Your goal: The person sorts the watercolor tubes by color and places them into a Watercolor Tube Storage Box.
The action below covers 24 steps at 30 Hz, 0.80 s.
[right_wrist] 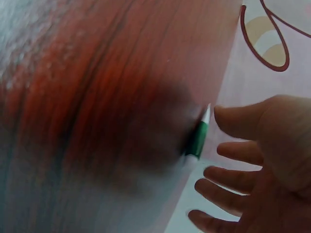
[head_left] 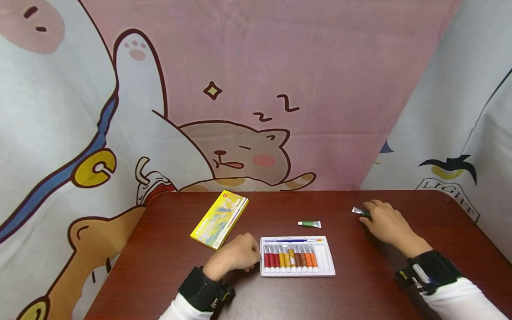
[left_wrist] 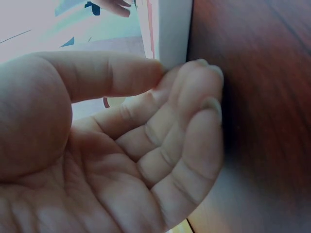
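Note:
A white plastic tray (head_left: 331, 266) holds a row of small paint tubes (head_left: 291, 259) in red, yellow, brown and orange, with a blue-handled paintbrush (head_left: 292, 240) along its top. My left hand (head_left: 239, 254) pinches the tray's left edge between thumb and forefinger; the other fingers curl against the tabletop in the left wrist view. At the right, my right hand (head_left: 387, 222) hovers over a dark green paint tube (head_left: 361, 212) lying on the table. In the right wrist view its fingers are spread, and a gap shows between thumb and tube (right_wrist: 198, 138).
Another green paint tube (head_left: 309, 224) lies just behind the tray. A yellow paint box (head_left: 220, 219) rests at the back left of the brown table (head_left: 360, 293). Behind the table hangs a cartoon-printed cloth (head_left: 320, 66).

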Each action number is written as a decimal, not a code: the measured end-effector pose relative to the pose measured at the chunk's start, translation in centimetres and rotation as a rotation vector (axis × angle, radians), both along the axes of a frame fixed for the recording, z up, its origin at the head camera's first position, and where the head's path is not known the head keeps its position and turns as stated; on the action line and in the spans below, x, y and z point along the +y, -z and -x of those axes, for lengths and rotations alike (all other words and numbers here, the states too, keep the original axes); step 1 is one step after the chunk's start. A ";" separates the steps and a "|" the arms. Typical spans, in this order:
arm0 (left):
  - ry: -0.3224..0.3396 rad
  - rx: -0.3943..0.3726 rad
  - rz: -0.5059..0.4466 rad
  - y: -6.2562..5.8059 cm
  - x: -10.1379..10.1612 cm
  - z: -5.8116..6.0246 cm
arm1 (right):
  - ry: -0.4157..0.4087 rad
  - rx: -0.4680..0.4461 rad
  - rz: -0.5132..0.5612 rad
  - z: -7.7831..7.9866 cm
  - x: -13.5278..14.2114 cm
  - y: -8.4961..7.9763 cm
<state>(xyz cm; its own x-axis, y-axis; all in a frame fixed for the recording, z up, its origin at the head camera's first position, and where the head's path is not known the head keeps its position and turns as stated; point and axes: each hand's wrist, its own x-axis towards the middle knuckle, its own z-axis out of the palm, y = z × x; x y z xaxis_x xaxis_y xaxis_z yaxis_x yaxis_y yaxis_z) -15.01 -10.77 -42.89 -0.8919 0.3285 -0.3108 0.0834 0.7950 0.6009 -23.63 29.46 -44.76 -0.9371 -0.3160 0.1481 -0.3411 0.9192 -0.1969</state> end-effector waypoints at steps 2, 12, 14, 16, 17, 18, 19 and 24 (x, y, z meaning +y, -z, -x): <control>-0.001 -0.003 0.003 0.0 0.0 0.0 | -0.001 0.024 -0.004 0.1 0.2 0.2; -0.001 0.003 0.000 0.0 0.0 0.0 | 0.000 0.029 -0.038 0.5 0.3 0.4; -0.002 0.006 0.000 0.0 0.0 -0.1 | -0.001 0.019 -0.039 0.6 0.2 0.4; -0.003 0.006 0.002 0.0 0.0 0.0 | -0.005 0.003 -0.036 0.7 0.2 0.3; -0.003 0.006 0.004 0.0 0.0 0.0 | -0.007 -0.005 -0.029 0.8 0.3 0.3; -0.004 0.006 0.004 0.0 0.0 0.0 | -0.007 -0.010 -0.022 0.8 0.3 0.3; -0.004 0.006 0.004 0.0 0.0 0.0 | -0.005 -0.023 -0.007 0.8 0.3 0.3; -0.005 0.004 0.003 0.0 0.0 0.0 | 0.011 -0.054 0.085 0.5 0.3 -0.1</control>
